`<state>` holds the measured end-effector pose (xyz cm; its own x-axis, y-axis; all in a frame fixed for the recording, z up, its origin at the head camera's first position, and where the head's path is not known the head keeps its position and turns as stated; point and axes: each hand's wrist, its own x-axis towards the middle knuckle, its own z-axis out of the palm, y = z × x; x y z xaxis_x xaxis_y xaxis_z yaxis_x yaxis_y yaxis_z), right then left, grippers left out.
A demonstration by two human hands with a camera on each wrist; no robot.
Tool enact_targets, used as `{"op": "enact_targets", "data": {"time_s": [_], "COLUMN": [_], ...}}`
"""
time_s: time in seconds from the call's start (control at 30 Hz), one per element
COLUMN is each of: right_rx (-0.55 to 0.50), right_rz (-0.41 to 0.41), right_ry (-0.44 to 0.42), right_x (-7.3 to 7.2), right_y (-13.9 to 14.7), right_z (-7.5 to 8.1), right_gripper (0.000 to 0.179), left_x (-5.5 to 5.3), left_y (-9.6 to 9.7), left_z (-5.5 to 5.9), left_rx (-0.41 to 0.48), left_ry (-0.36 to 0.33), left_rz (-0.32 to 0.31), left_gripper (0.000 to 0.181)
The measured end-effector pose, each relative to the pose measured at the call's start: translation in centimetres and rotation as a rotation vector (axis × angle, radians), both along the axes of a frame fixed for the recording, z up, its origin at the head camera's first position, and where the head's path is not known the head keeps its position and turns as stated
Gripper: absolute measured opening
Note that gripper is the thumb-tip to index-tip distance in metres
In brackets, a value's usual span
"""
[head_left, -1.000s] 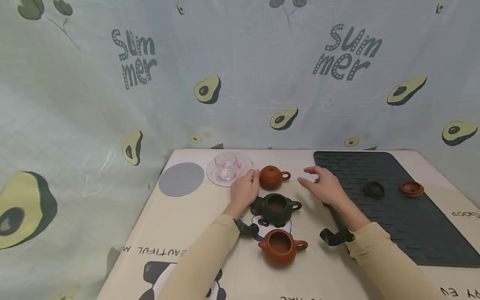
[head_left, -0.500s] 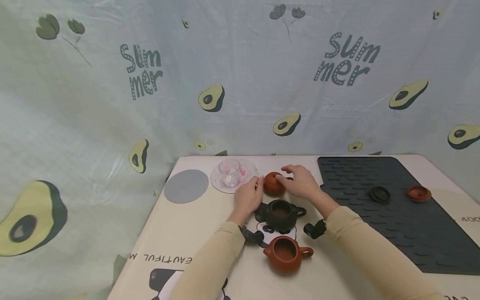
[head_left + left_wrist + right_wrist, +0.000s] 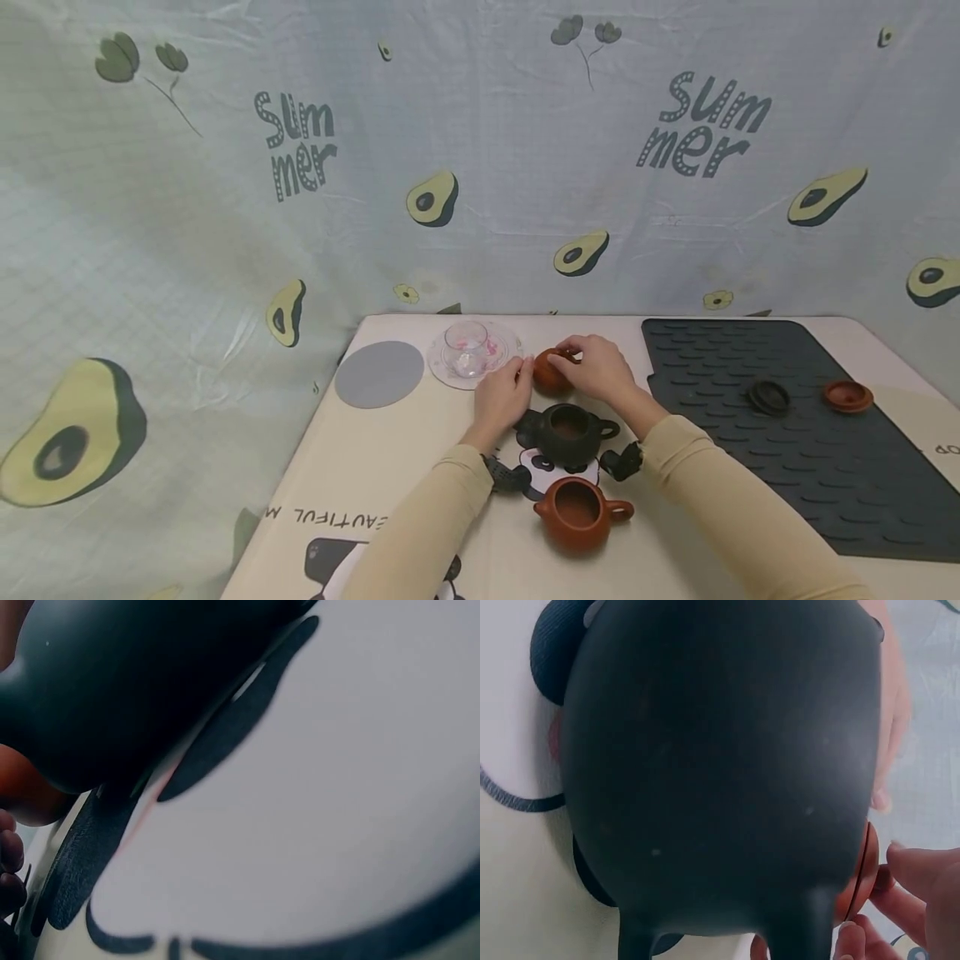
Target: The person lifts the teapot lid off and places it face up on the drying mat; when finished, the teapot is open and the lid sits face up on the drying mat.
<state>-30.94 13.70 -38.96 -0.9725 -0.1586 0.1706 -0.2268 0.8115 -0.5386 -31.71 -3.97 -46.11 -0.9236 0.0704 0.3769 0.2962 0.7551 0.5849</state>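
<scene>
Three small teapots stand in a column on the table. The farthest, a reddish-brown teapot [image 3: 550, 381], has its lid on. My left hand [image 3: 501, 396] is at its left side, fingertips around the spout, which they hide. From the right, my right hand [image 3: 602, 367] pinches the lid's knob [image 3: 883, 879] between thumb and finger. Nearer stands a dark, lidless teapot [image 3: 570, 446], which fills much of both wrist views. Closest is an orange-brown lidless teapot [image 3: 577, 533]. Handles point right in the head view.
A clear glass cup [image 3: 467, 354] stands on a floral plate [image 3: 441, 373] at the back left, beside a grey disc [image 3: 379, 375]. On the right, a black ridged mat [image 3: 795, 475] bears a dark lid [image 3: 770, 398] and a reddish-brown lid [image 3: 848, 397].
My right hand has moved left from beside the mat to the far teapot and now pinches its lid knob. My left hand stays at that teapot. The head view has shifted slightly.
</scene>
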Motion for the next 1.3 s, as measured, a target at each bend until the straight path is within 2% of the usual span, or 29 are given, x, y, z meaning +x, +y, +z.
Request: {"op": "enact_targets", "data": {"time_s": [0.33,0.73,1.3], "right_rx": [0.013,-0.030,-0.054], "right_rz": [-0.048,-0.111,-0.115], "right_ry": [-0.006,0.031,0.042], "right_x": [-0.26,-0.11,-0.14], "right_y": [-0.10,-0.07,-0.16], "right_z": [-0.13,-0.59,-0.41], "right_gripper": [0.034,0.032,0.032], "left_x": [0.18,-0.05,-0.23], "left_y": [0.18,0.26,0.48], "left_z": [0.08,0.28,0.50], "left_rx": [0.004,-0.018,-0.005], "left_ry": [-0.052,-0.032,-0.047], "left_rz": [-0.008,-0.014,0.007], "left_gripper": [0.041,0.040,0.040]}}
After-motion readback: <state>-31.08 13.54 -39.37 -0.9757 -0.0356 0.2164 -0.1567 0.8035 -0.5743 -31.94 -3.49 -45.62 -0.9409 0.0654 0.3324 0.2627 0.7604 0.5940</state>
